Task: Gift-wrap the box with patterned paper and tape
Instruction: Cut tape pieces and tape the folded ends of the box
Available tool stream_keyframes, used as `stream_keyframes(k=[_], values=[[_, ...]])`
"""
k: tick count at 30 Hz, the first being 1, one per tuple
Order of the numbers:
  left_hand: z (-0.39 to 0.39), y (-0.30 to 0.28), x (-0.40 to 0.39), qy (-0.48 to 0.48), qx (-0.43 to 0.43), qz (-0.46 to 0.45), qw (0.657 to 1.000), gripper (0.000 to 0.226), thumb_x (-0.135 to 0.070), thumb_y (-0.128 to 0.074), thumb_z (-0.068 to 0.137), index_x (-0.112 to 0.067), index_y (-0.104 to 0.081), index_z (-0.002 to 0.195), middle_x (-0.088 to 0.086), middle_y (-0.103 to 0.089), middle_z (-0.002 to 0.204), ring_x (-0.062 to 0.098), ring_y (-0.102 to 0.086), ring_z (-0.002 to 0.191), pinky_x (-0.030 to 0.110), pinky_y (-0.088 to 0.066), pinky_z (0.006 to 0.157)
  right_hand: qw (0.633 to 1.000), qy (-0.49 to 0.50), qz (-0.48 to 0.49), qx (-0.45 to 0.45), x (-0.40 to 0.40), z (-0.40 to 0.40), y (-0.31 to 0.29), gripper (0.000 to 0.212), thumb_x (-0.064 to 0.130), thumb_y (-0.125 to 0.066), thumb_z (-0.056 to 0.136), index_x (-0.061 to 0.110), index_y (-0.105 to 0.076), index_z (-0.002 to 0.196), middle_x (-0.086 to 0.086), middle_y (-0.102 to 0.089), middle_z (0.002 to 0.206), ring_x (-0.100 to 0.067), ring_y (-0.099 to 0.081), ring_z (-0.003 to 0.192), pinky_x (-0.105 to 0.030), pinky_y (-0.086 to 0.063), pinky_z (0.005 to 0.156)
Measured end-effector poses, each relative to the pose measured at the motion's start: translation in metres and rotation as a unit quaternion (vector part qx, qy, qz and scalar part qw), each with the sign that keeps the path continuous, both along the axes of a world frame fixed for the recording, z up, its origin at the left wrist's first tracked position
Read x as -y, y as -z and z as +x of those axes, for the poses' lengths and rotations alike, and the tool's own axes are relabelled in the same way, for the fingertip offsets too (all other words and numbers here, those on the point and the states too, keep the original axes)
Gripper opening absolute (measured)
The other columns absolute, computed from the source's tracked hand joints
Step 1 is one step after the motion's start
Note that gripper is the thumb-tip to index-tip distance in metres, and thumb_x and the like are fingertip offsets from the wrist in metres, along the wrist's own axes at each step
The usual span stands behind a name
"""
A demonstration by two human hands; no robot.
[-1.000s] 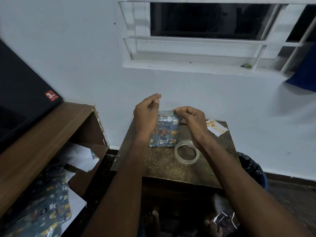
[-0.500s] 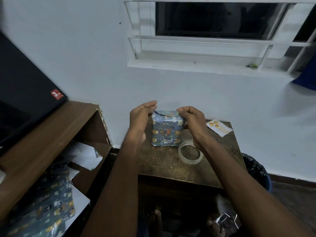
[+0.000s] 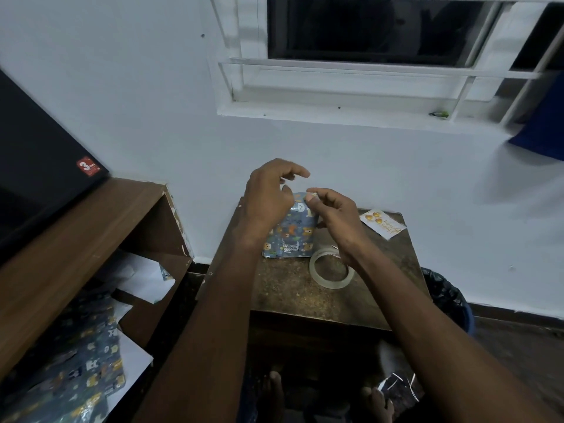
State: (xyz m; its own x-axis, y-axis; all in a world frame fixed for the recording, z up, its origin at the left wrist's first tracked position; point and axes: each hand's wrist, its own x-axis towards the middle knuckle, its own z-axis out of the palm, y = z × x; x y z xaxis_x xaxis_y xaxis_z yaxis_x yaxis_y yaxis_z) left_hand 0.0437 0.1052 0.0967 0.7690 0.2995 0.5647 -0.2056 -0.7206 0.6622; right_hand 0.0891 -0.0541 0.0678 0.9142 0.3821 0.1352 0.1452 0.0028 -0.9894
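The box (image 3: 291,236), covered in blue animal-print paper, stands upright at the back of the small brown table (image 3: 290,297). My right hand (image 3: 334,216) pinches the paper at the box's top edge between thumb and forefinger. Over the box's top left corner is my left hand (image 3: 268,195), with loosely curved fingers above the top and its thumb close to the paper; it is blurred and I see nothing held in it. A clear tape roll (image 3: 331,271) lies flat on the table just right of the box, partly under my right wrist.
A small printed card (image 3: 383,225) lies at the table's back right corner. To the right stands a bin with a black liner (image 3: 447,297). A wooden shelf unit (image 3: 91,239) on the left holds spare patterned paper (image 3: 76,380) and a black screen (image 3: 36,178).
My left hand rose from the box's left side to above its top. The right hand moved left along the top edge and now pinches there. The camera moved closer.
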Motion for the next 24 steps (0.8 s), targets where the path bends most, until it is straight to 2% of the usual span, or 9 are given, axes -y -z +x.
stream_keyframes(k=[3, 6, 9, 12, 13, 16, 19, 22, 24], values=[[0.011, -0.001, 0.01, 0.071, -0.036, -0.016, 0.997, 0.052, 0.018, -0.053, 0.085, -0.017, -0.079, 0.113, -0.005, -0.076, 0.116, 0.007, -0.071, 0.1, 0.027, -0.06, 0.09, 0.999, -0.034, -0.018, 0.0, 0.01, 0.004, -0.002, 0.023, 0.03, -0.065, 0.103, 0.015, -0.077, 0.116, -0.003, -0.08, 0.105, -0.012, -0.074, 0.091, -0.024, -0.058, 0.071], [0.019, 0.008, 0.013, 0.041, -0.073, 0.055, 0.995, 0.058, 0.02, -0.056, 0.083, -0.023, -0.079, 0.113, -0.007, -0.075, 0.113, 0.007, -0.069, 0.103, 0.035, -0.059, 0.09, 0.999, 0.01, -0.028, -0.039, 0.027, 0.016, -0.003, 0.026, 0.034, -0.058, 0.107, 0.016, -0.075, 0.117, -0.001, -0.079, 0.109, -0.015, -0.074, 0.1, -0.027, -0.058, 0.068], [0.023, 0.011, 0.016, 0.042, -0.078, 0.065, 0.994, 0.066, 0.024, -0.054, 0.075, -0.023, -0.08, 0.113, -0.007, -0.073, 0.109, 0.008, -0.065, 0.1, 0.036, -0.058, 0.09, 0.989, 0.046, -0.138, 0.031, 0.059, 0.034, 0.003, 0.011, 0.011, -0.067, 0.1, 0.013, -0.076, 0.105, -0.005, -0.077, 0.1, -0.006, -0.069, 0.081, -0.015, -0.049, 0.058], [0.019, 0.009, 0.026, 0.069, -0.068, -0.004, 0.995, 0.076, 0.031, -0.045, 0.069, -0.018, -0.08, 0.115, -0.006, -0.072, 0.11, 0.009, -0.066, 0.106, 0.031, -0.057, 0.099, 0.946, -0.053, -0.302, 0.103, 0.087, 0.037, 0.008, 0.033, -0.014, -0.063, 0.083, 0.016, -0.077, 0.089, 0.001, -0.077, 0.09, 0.002, -0.066, 0.077, -0.016, -0.053, 0.065], [0.019, 0.009, 0.028, 0.078, -0.069, -0.015, 0.994, 0.079, 0.033, -0.043, 0.068, -0.018, -0.079, 0.116, -0.005, -0.073, 0.113, 0.01, -0.067, 0.109, 0.03, -0.057, 0.1, 0.921, -0.087, -0.358, 0.129, 0.092, 0.036, 0.01, 0.039, -0.015, -0.063, 0.078, 0.021, -0.077, 0.085, 0.007, -0.077, 0.09, 0.006, -0.065, 0.078, -0.02, -0.053, 0.07], [0.022, 0.009, 0.029, 0.103, -0.071, -0.02, 0.992, 0.079, 0.03, -0.043, 0.066, -0.019, -0.079, 0.116, 0.001, -0.075, 0.115, 0.011, -0.069, 0.109, 0.034, -0.057, 0.099, 0.848, -0.18, -0.467, 0.176, 0.095, 0.025, 0.022, 0.041, -0.009, -0.073, 0.072, 0.026, -0.081, 0.091, 0.015, -0.074, 0.095, 0.006, -0.061, 0.08, -0.013, -0.043, 0.069], [0.021, 0.009, 0.035, 0.118, -0.073, -0.026, 0.99, 0.076, 0.027, -0.042, 0.067, -0.02, -0.08, 0.113, -0.001, -0.077, 0.111, 0.008, -0.072, 0.098, 0.036, -0.061, 0.089, 0.824, -0.228, -0.473, 0.215, 0.092, 0.016, 0.037, 0.039, -0.007, -0.079, 0.067, 0.023, -0.084, 0.092, 0.012, -0.074, 0.096, 0.009, -0.059, 0.081, -0.01, -0.041, 0.074], [0.02, 0.01, 0.038, 0.124, -0.079, -0.026, 0.989, 0.072, 0.025, -0.04, 0.07, -0.02, -0.081, 0.109, -0.002, -0.079, 0.107, 0.007, -0.073, 0.093, 0.032, -0.061, 0.086, 0.826, -0.223, -0.455, 0.245, 0.094, 0.02, 0.041, 0.031, -0.002, -0.084, 0.07, 0.026, -0.082, 0.084, 0.014, -0.072, 0.089, 0.005, -0.058, 0.082, -0.015, -0.04, 0.081], [0.019, 0.009, 0.037, 0.133, -0.08, -0.027, 0.987, 0.068, 0.022, -0.038, 0.072, -0.018, -0.082, 0.105, -0.004, -0.08, 0.105, 0.008, -0.074, 0.091, 0.029, -0.061, 0.086, 0.84, -0.226, -0.437, 0.23, 0.099, 0.025, 0.039, 0.032, -0.001, -0.083, 0.073, 0.029, -0.081, 0.083, 0.014, -0.075, 0.086, -0.004, -0.064, 0.082, -0.024, -0.047, 0.078]])
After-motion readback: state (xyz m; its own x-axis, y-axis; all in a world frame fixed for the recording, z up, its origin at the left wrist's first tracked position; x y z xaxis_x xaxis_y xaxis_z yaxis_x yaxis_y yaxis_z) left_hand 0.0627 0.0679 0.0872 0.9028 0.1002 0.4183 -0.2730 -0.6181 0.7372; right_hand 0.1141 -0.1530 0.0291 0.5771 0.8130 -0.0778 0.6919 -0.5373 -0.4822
